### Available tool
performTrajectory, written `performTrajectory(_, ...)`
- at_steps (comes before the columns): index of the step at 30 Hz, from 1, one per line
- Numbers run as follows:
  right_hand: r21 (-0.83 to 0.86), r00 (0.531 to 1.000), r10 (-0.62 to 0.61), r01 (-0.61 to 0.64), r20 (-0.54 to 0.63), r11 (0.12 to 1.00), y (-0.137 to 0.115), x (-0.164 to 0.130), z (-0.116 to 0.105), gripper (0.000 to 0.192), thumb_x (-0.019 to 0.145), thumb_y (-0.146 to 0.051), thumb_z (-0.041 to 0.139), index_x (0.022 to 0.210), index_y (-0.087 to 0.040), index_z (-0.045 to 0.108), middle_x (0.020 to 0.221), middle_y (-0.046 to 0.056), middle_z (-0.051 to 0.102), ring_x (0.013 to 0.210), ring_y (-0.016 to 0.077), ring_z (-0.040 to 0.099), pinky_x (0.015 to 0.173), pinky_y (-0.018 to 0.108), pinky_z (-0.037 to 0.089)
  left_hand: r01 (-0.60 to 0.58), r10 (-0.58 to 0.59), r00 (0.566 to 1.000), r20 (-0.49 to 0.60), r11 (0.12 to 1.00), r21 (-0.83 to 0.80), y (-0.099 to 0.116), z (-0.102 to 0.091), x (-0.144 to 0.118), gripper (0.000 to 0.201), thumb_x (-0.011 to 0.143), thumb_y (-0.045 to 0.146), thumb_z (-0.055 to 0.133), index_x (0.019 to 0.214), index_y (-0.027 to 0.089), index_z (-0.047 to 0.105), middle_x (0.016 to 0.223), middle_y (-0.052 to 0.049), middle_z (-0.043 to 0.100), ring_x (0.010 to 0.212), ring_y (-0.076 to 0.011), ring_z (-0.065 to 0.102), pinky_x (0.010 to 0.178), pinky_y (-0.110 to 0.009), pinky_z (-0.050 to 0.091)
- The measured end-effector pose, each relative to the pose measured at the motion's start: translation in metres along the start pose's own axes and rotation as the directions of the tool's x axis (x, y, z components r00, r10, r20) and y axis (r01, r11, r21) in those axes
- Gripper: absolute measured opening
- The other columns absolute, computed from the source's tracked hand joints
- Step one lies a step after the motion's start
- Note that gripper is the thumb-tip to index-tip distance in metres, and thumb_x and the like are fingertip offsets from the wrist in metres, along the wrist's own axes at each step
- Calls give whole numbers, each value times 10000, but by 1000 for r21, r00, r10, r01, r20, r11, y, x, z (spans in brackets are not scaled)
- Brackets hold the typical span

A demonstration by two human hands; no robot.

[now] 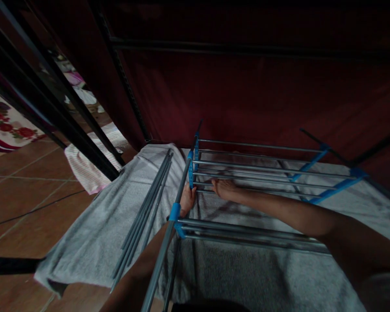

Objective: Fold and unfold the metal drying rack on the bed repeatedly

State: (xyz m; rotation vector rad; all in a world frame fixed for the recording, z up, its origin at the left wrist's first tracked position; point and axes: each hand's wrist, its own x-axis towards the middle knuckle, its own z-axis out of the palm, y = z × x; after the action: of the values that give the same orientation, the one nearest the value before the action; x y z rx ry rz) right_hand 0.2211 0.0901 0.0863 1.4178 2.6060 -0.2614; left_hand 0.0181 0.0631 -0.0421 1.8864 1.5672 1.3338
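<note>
The left hand (187,202) touches a blue perforated bracket (190,173) of the tubular rack (247,166); I can't tell whether it grips. Nearby, the right hand (224,189) clamps a metal rod (204,184).

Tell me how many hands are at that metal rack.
2. The left hand is at the lower end of a perforated blue strip; the right hand is on a metal rod, farther right. No others show.
</note>
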Motion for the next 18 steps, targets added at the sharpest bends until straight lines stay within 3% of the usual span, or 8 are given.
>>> performTrajectory(4,-2,999,33,-33,27,999,7,-3,3,404,1029,-424,299,1188,-142,540,1027,125,696,913,232,661,776,319,463,24,-24,999,-21,1000,-15,2,0,0,177,965,296,418,1060,259,562,1102,-109,607,1108,-240,574,1007,-428,469)
performTrajectory(12,-25,999,-10,11,34,1000,14,1,6,437,1022,-465,295,1152,-163,583,973,126,704,902,241,670,772,324,471,60,-60,998,-31,998,-22,4,0,-1,194,962,360,411,1076,283,548,1055,-93,609,1037,-248,594,990,-446,488)
performTrajectory(18,-20,999,-28,28,23,999,18,5,11,463,1008,-514,311,1160,-178,590,982,124,709,926,254,667,780,329,473,44,-45,999,-19,999,-18,2,0,-1,206,968,365,398,1092,253,521,1072,-131,599,1047,-266,587,983,-499,483)
